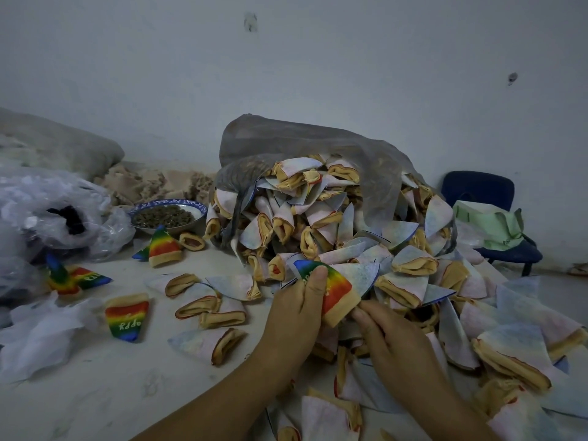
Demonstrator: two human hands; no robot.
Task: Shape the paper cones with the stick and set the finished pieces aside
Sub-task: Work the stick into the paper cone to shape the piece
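In the head view, the left hand (300, 302) grips the rainbow cone (335, 289) at the front of the pile (318, 224), while the right hand (393, 340) touches its tan rim, grip unclear, no stick visible; probably best to steady the rim and push the tip out gently.

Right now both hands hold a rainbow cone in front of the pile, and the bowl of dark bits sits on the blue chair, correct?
Not quite. The head view shows the bowl on the white surface left of the pile, not on the blue chair, which carries a green bag. The left hand and right hand do hold the rainbow cone.
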